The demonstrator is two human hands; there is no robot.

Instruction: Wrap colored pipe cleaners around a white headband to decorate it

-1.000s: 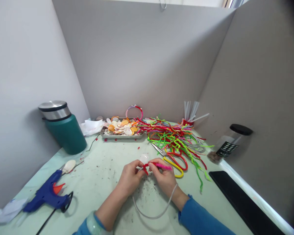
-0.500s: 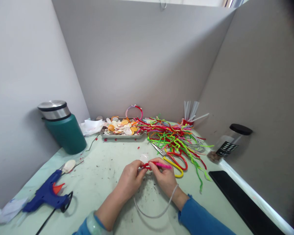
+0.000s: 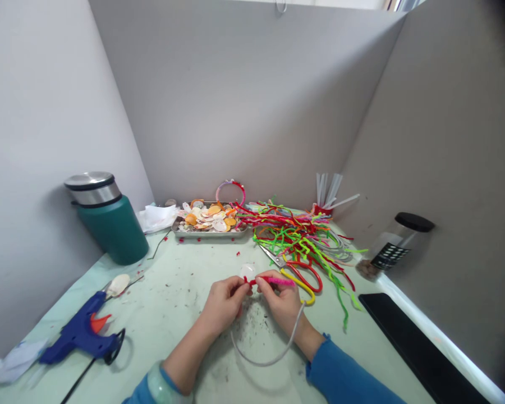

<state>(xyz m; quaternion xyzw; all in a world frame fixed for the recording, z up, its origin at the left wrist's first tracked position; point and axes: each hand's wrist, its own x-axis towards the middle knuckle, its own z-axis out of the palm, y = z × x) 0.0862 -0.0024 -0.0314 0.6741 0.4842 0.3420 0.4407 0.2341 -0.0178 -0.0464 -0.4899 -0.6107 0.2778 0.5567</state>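
Note:
Both hands are at a thin pale grey hoop [image 3: 264, 364] whose upper part is wrapped in fuzzy red and bright pink pipe cleaner [image 3: 283, 281]. My left hand [image 3: 224, 306] is closed, thumb and fingers pinching the red pipe cleaner [image 3: 253, 283], with a short red end poking up. My right hand [image 3: 283, 303] is closed round the hoop beside the join of red and pink. The hoop's bare part hangs below, over the table. Just beyond the fingers lies a small clear disc [image 3: 248, 271]. Scissors [image 3: 305, 278] with red and yellow handles lie near my right hand.
A metal tray [image 3: 210, 235] of shells and a heap of pipe cleaners [image 3: 297, 227] stand at the back. A finished-looking hoop [image 3: 244, 193] leans there. At left are a green flask [image 3: 111, 227] and a blue glue gun [image 3: 82, 331]; at right, a jar [image 3: 393, 249] and black strip [image 3: 421, 342].
My left fingers have shifted slightly on the red pipe cleaner, and its short end now stands up. The hanging part of the hoop has swung up a little at the right.

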